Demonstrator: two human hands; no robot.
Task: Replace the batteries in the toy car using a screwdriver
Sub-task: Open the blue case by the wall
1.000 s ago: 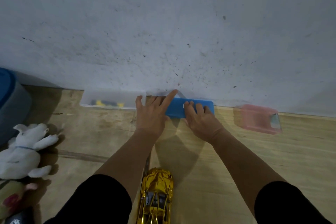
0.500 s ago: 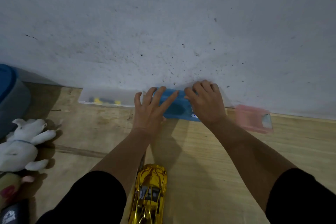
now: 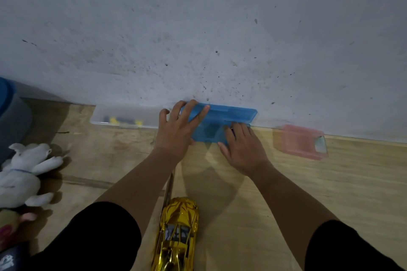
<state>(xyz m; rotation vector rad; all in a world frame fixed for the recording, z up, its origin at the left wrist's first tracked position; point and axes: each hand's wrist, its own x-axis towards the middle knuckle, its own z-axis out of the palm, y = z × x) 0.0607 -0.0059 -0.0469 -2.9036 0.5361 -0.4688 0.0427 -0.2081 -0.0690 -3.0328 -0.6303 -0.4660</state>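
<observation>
Blue case (image 3: 222, 123) at the desk's (image 3: 330, 193) far edge against the wall (image 3: 198, 28), lid now lifted open; half a second ago it looked shut under both hands. Left hand (image 3: 178, 130): fingers spread flat over the case's left end, thumb under its near edge. Right hand (image 3: 242, 149) has dropped from the case's top to its near right part, fingers loosely curled into it; can't tell if they hold anything. Gold toy car (image 3: 177, 235) sits at the near edge between the forearms, untouched. Clear box (image 3: 125, 117) left of the case, pink box (image 3: 300, 142) right.
</observation>
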